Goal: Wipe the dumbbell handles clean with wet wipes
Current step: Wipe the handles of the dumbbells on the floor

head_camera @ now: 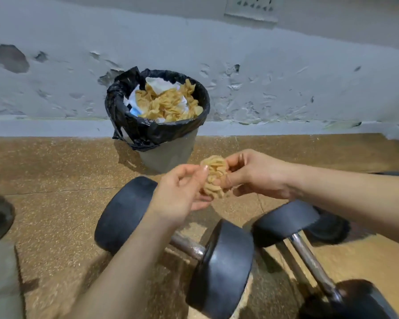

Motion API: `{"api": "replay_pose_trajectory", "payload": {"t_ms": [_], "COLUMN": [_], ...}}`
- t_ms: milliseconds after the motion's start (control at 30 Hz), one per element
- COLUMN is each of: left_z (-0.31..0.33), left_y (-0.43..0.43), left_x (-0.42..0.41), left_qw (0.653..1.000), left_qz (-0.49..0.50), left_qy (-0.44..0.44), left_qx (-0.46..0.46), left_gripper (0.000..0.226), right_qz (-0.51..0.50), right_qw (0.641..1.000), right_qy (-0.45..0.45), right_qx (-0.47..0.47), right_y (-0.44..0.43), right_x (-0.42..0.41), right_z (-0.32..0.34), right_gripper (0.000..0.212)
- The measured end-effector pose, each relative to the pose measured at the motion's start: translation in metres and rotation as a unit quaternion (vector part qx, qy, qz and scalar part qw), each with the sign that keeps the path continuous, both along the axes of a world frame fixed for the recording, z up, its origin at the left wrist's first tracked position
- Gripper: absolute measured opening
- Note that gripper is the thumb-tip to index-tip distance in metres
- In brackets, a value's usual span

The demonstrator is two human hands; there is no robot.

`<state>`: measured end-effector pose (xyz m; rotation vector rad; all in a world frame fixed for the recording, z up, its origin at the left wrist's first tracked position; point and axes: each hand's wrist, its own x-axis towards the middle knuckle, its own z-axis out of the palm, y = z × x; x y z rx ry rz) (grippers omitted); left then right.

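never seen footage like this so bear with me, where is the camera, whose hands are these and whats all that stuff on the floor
There is no machine here. This is one picture from a camera worn on a person's head, looking forward and down. The two arms reaching in from the bottom are that person's own.

The left hand and the right hand meet in the middle, and both pinch a crumpled wipe, which looks tan in this light.

Below them, on the speckled floor, lie two dumbbells with black ends and metal handles: the middle dumbbell and the right dumbbell. Neither hand touches them.

By the wall stands a grey bin with a black liner. It is filled with similar crumpled wipes and some white paper.
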<state>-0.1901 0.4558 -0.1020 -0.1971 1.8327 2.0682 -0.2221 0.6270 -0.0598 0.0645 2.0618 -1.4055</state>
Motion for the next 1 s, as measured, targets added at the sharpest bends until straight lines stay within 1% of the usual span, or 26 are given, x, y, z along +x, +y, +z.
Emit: {"api": "replay_pose_trajectory", "payload": {"t_ms": [67,133,167,233,267,300,333,400,467,533,600,667,700,767,833,900,967,1000], "left_z": [0.015,0.026,0.033,0.046,0.052,0.058,0.064,0.07,0.071,0.067,0.06,0.051,0.046,0.032,0.012,-0.006,-0.017,-0.022], "left_y": [0.017,0.034,0.043,0.062,0.073,0.085,0.098,0.124,0.158,0.184,0.22,0.256,0.272,0.302,0.33,0.354,0.373,0.381], "left_x": [-0.008,-0.018,-0.022,-0.03,-0.033,-0.036,-0.039,-0.043,-0.047,-0.051,-0.054,-0.055,-0.055,-0.054,-0.045,-0.033,-0.022,-0.018], "left_qw": [0.999,0.994,0.99,0.981,0.976,0.969,0.962,0.95,0.937,0.922,0.911,0.906,0.906,0.903,0.899,0.909,0.91,0.904], "left_qz": [-0.036,-0.088,-0.119,-0.165,-0.178,-0.189,-0.202,-0.24,-0.285,-0.312,-0.324,-0.323,-0.317,-0.314,-0.325,-0.304,-0.276,-0.271], "left_qy": [0.032,0.039,0.04,0.052,0.066,0.079,0.087,0.081,0.072,0.08,0.083,0.096,0.104,0.107,0.092,0.08,0.111,0.136], "left_qx": [-0.023,-0.047,-0.058,-0.087,-0.11,-0.138,-0.162,-0.18,-0.189,-0.217,-0.241,-0.254,-0.261,-0.272,-0.279,-0.274,-0.288,-0.302], "left_gripper": [0.01,0.005,0.006,0.01,0.012,0.013,0.012,0.01,0.017,0.021,0.02,0.011,0.012,0.023,0.027,0.025,0.029,0.033], "right_qz": [-0.019,-0.046,-0.063,-0.099,-0.118,-0.138,-0.163,-0.217,-0.272,-0.325,-0.36,-0.387,-0.397,-0.418,-0.432,-0.433,-0.427,-0.428], "right_qw": [0.998,0.992,0.988,0.977,0.972,0.967,0.96,0.943,0.922,0.903,0.894,0.893,0.894,0.895,0.892,0.884,0.869,0.859], "right_qy": [-0.04,-0.069,-0.079,-0.089,-0.09,-0.084,-0.076,-0.06,-0.05,-0.043,-0.04,-0.024,-0.01,0.022,0.029,-0.002,-0.039,-0.05], "right_qx": [-0.041,-0.091,-0.119,-0.164,-0.181,-0.198,-0.213,-0.245,-0.271,-0.279,-0.265,-0.228,-0.206,-0.152,-0.128,-0.175,-0.248,-0.276], "right_y": [0.025,0.05,0.063,0.088,0.1,0.113,0.127,0.155,0.189,0.212,0.241,0.27,0.285,0.313,0.342,0.368,0.393,0.405], "right_x": [-0.002,-0.003,-0.005,-0.008,-0.009,-0.01,-0.012,-0.014,-0.014,-0.01,-0.005,0.001,0.002,0.007,0.015,0.023,0.033,0.038], "right_z": [0.009,0.018,0.021,0.027,0.029,0.032,0.034,0.036,0.031,0.019,0.006,-0.004,-0.008,-0.018,-0.034,-0.048,-0.057,-0.061], "right_gripper": [0.028,0.009,0.007,0.022,0.026,0.026,0.023,0.013,0.008,0.005,0.007,0.009,0.01,0.012,0.015,0.012,0.008,0.015]}}
